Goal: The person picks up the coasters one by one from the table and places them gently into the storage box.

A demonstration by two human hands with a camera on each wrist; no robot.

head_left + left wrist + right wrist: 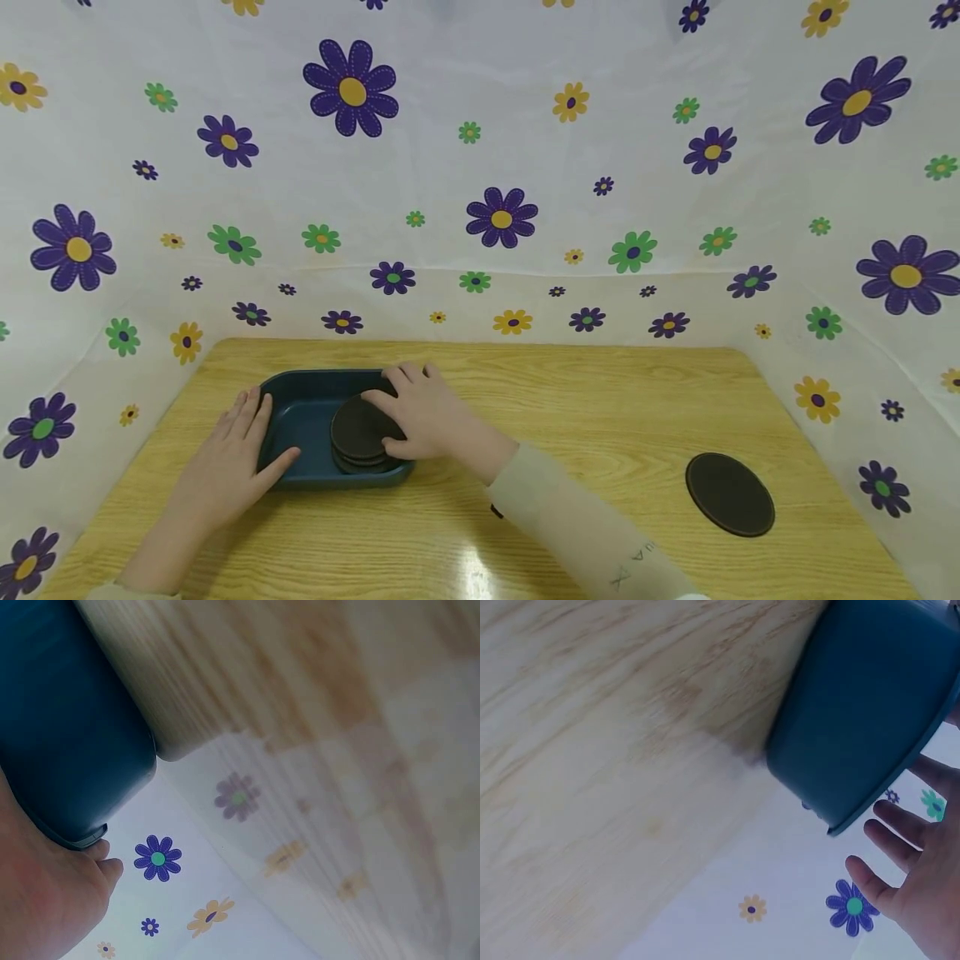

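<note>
Head view: my left hand [232,462] rested straight-fingered on the left rim of the blue bin [322,482]; my right hand [427,417], fingers spread and unclosed, reached over stacked black discs [358,429] inside its right end.

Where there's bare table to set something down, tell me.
Bare table lies between the right sleeve and lone black disc, and behind them to the flowered cloth. Crowded: blue tray, with stacked discs and right hand at one end, left hand opposite.

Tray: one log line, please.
left hand: at tray rim | right hand: at disc stack in tray | loose disc: on table
</note>
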